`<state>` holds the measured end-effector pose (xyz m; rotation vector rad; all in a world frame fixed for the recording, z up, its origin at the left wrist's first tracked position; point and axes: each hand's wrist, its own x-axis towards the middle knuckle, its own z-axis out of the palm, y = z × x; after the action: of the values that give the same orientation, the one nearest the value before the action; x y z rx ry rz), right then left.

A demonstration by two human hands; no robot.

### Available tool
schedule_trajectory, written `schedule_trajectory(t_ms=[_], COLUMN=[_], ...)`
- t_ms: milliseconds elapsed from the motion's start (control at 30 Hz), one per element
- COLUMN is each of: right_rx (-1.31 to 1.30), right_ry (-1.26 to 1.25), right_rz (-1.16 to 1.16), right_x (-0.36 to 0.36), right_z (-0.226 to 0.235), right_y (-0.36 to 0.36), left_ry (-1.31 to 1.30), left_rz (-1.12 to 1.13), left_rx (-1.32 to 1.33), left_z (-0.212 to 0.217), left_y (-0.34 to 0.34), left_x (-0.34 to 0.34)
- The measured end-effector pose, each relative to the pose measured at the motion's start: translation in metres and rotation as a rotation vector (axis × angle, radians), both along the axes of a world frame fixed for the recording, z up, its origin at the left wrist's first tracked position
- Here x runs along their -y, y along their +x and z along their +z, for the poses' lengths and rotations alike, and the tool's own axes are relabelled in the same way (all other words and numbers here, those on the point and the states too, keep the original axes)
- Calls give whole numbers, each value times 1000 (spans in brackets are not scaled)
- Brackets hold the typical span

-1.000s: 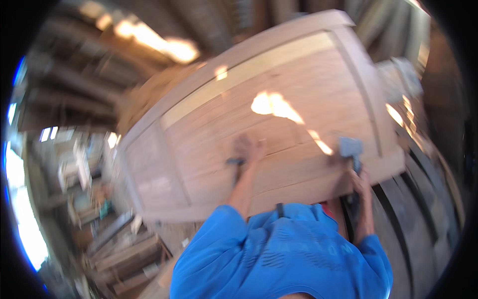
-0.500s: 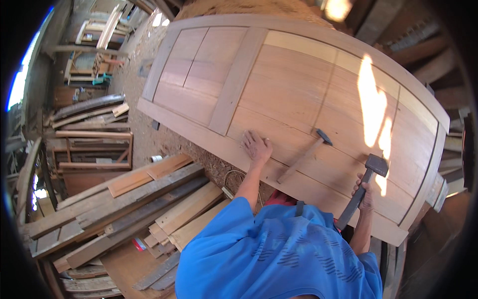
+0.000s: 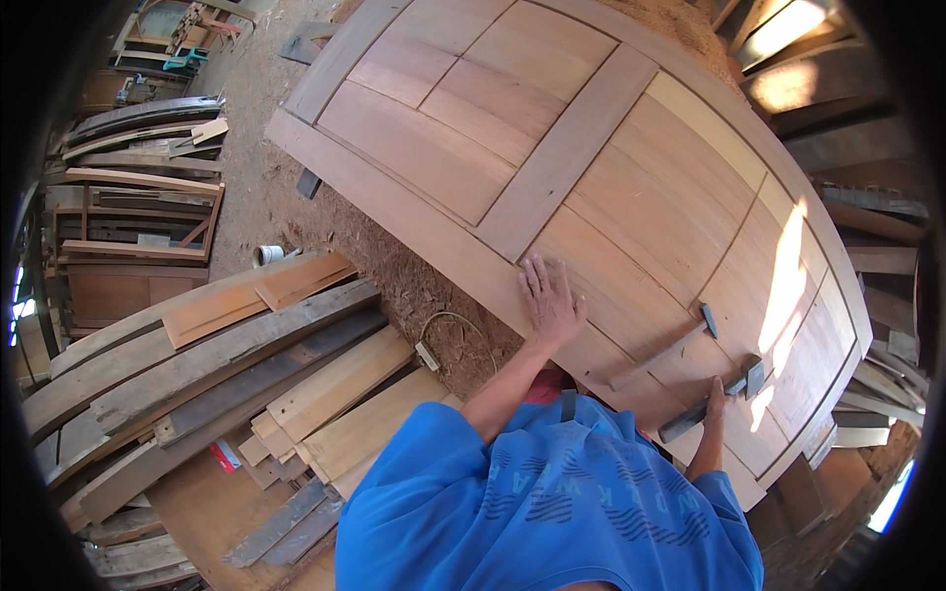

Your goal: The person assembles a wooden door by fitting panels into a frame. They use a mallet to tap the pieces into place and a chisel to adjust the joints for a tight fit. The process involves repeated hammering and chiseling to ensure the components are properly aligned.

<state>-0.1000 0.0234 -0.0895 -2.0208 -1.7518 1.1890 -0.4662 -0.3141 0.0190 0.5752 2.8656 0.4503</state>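
In my head view, the left hand (image 3: pixel 555 307) has shifted along the panel (image 3: pixel 631 231); its fingers now sit closer to the near end of the crosspiece (image 3: pixel 572 153) than half a second ago. The mallet (image 3: pixel 698 412) seems to have come down too: its head looked larger and higher then. I judge that this leaves the left palm well placed to feel or steady the wood while the mallet is idle.

That palm lies flat on the near rail, fingers slightly apart, gripping nothing. The right hand (image 3: pixel 716 399) is curled round the mallet's handle; whether the mallet touches the panel, I cannot tell. The hammer (image 3: pixel 660 355) lies loose on the panel between the hands, a slim wooden handle with a small dark head.

The panel stretches before the blue shirt (image 3: pixel 552 492): pinkish-brown boards, straight grooves, one paler yellow strip, smooth and matt. The mallet's head is a dark block. To the left I see rough, weathered planks (image 3: pixel 232 364) beside ground (image 3: pixel 394 266) strewn with brown shavings.
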Motion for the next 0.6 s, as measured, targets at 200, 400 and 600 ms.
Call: schedule_trajectory(t_ms=[200, 400, 600], right_rx=[-16, 56, 16], right_ry=[-339, -382, -344], right_rz=[-70, -65, -22], right_x=[-21, -30, -19], right_z=[-10, -4, 3], right_y=[16, 17, 9], left_ry=[-42, -48, 70], left_rz=[65, 17, -467], left_rx=[85, 40, -5], left_z=[-5, -5, -11], left_y=[-17, -12, -14], left_x=[-4, -7, -1])
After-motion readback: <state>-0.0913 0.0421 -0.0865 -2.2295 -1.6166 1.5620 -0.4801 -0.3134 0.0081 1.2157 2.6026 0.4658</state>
